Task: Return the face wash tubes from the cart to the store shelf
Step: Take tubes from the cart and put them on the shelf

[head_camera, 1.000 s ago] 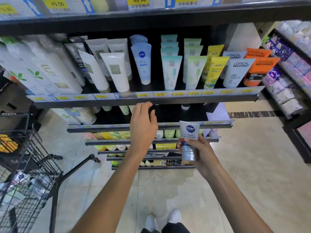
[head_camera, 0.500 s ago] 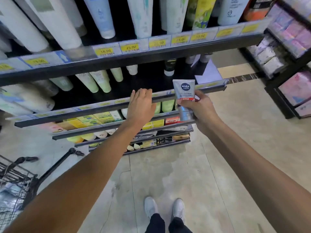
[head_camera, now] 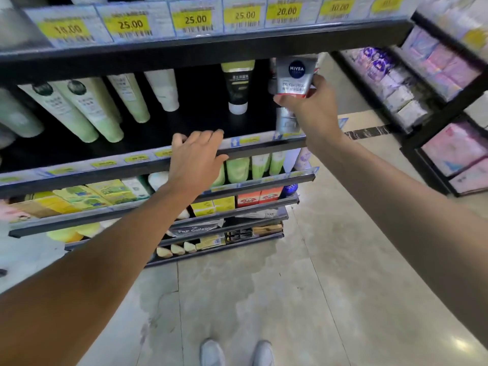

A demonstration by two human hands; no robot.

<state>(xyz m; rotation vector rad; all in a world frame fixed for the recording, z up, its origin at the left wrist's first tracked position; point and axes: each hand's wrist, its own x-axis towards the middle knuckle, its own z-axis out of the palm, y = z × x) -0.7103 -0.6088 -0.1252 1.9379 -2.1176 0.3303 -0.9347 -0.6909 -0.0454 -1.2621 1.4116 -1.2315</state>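
I observe a black shelf [head_camera: 206, 154] with a strip of yellow price labels along its front edge. On it stand pale green tubes [head_camera: 87, 109] at the left, a white tube [head_camera: 163, 91] and a black-and-green tube [head_camera: 237, 85], all cap down and leaning back. The upper shelf edge [head_camera: 211, 48] with its price tags [head_camera: 195, 19] overhangs the opening closely. Below are lower tiers with yellow cartons [head_camera: 105, 192] and red boxes [head_camera: 260, 196].

My right hand [head_camera: 309, 109] grips the Nivea face wash tube [head_camera: 295, 77] around its middle, fingers and thumb curled round it, cap end down. The tube sits at the right end of the shelf opening, its top just under the upper shelf edge; whether its cap touches the shelf I cannot tell.

My left hand [head_camera: 196, 159] rests on the shelf's front edge, fingers nearly straight and slightly spread, holding nothing.
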